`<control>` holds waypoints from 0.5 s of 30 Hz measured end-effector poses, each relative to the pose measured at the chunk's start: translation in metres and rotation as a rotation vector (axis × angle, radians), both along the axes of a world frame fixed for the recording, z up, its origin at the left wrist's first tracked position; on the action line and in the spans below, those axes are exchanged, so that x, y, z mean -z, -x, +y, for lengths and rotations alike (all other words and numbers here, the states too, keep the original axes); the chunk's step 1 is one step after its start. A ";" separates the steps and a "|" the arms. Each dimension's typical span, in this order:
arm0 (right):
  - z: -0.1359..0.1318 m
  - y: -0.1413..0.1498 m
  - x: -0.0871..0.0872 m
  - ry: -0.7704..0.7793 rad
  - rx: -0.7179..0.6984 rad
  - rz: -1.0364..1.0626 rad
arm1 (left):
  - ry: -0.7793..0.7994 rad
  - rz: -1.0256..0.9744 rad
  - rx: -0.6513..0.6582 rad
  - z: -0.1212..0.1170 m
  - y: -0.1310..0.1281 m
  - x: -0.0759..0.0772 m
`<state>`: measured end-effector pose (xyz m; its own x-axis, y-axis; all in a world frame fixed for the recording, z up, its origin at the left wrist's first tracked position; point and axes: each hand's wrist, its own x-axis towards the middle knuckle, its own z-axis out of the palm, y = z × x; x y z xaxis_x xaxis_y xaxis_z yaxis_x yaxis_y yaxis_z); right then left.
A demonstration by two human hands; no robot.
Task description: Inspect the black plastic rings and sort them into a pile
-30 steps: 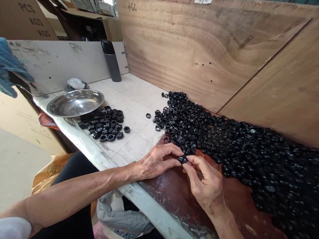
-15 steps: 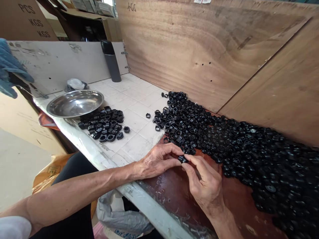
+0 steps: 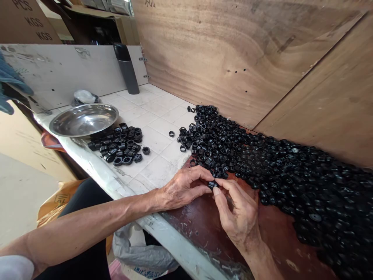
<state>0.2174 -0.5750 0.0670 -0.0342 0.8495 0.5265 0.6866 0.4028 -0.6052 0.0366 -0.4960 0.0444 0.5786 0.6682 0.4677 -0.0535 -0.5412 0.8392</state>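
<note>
Between my two hands is a small black plastic ring-shaped part (image 3: 212, 185), held over the reddish-brown board. My left hand (image 3: 183, 187) pinches it from the left with thumb and forefinger. From the right, the thumb and forefinger of my right hand (image 3: 237, 210) close on the same part, covering some of it. Just beyond the fingertips begins a large heap of black ring and cap parts (image 3: 233, 151), which spreads to the right along the wooden wall. A smaller pile of black parts (image 3: 122, 146) lies on the white tiles to the left.
A shallow steel bowl (image 3: 84, 120) stands at the left edge beside the small pile. Behind it are a clear plastic bundle (image 3: 84, 96) and a grey flask (image 3: 127, 72). A plywood wall (image 3: 233, 50) bounds the back. Below the table edge hangs a grey-white sack (image 3: 142, 249).
My right thumb has shifted up onto the face of the black part, which is turned slightly. The whole view has moved a little; both hands stay in about the same place.
</note>
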 end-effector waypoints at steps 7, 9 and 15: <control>0.003 -0.001 0.011 -0.059 0.018 -0.041 | -0.017 -0.009 -0.002 0.000 0.000 0.002; 0.003 -0.001 0.009 -0.048 0.007 -0.054 | 0.017 -0.017 -0.010 -0.001 0.000 0.004; 0.003 -0.001 0.001 -0.051 -0.039 -0.055 | 0.175 -0.059 0.013 0.000 -0.002 0.010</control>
<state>0.2189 -0.5723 0.0655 -0.0963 0.8192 0.5653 0.7016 0.4588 -0.5453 0.0384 -0.4965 0.0345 0.5624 0.7354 0.3780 -0.1114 -0.3857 0.9159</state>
